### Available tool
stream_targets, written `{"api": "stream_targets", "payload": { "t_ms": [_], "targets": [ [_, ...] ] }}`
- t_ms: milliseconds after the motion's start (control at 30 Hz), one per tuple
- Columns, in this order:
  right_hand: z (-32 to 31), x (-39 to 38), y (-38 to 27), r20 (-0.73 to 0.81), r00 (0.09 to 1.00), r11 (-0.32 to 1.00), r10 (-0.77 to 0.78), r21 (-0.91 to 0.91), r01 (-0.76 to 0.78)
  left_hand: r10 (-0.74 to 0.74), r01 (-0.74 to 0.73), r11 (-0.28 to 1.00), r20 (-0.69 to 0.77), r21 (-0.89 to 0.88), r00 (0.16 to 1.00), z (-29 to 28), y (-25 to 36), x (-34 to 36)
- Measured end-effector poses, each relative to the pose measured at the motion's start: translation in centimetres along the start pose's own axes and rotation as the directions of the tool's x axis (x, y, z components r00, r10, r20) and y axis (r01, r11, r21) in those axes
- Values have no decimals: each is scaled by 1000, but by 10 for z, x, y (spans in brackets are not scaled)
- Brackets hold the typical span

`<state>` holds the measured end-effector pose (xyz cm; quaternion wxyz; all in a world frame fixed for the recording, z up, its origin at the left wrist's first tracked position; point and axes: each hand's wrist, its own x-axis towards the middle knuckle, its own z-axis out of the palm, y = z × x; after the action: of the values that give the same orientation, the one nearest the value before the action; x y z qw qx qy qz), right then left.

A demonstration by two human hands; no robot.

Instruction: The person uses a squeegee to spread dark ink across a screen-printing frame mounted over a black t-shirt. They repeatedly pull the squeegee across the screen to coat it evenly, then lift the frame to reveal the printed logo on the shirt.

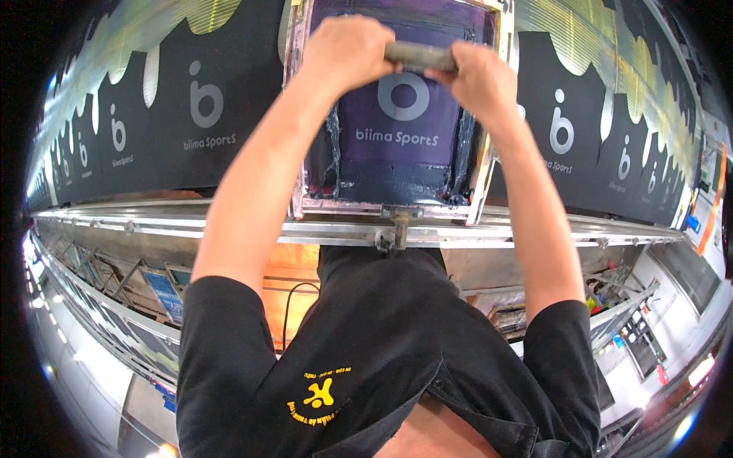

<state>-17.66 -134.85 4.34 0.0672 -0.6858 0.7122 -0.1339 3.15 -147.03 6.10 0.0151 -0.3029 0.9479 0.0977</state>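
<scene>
Both my arms reach forward over a screen printing frame (479, 183) with a purple mesh (374, 156) that bears a pale logo. My left hand (350, 52) grips the left end of a squeegee (420, 56), and my right hand (481, 80) grips its right end. The squeegee lies crosswise near the frame's far part; my fingers hide its ends, and its blade cannot be made out. Dark ink (382, 183) is smeared along the mesh's near edge and sides. A metal bracket (401, 215) sits at the middle of the frame's near side.
Black printed fabric panels (229, 137) lie in a row left of the frame, and more black panels (569, 99) lie to its right. A metal rail (321, 230) runs across between my body and the frame. Racks with stored frames (156, 286) stand behind, at lower left.
</scene>
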Motion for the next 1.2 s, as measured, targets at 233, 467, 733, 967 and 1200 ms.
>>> {"api": "stream_targets", "payload": {
  "t_ms": [233,467,733,967,1200],
  "targets": [
    [3,-170,-68,18,1000,992,-2,125,-1,-58,65,992,64,-110,996,30,92,-169],
    [-18,-172,-55,9,998,969,-57,242,54,-62,79,988,126,-130,990,-3,106,-158],
    [-19,-137,-39,486,873,975,54,165,-152,-55,202,954,535,-220,843,14,87,-108],
    [-42,-116,-3,218,879,592,424,667,-451,122,170,898,601,-406,790,-20,41,-63],
    [32,-123,85,58,595,406,802,678,-613,115,-55,961,209,-270,971,-55,-17,27]
  ]
}}
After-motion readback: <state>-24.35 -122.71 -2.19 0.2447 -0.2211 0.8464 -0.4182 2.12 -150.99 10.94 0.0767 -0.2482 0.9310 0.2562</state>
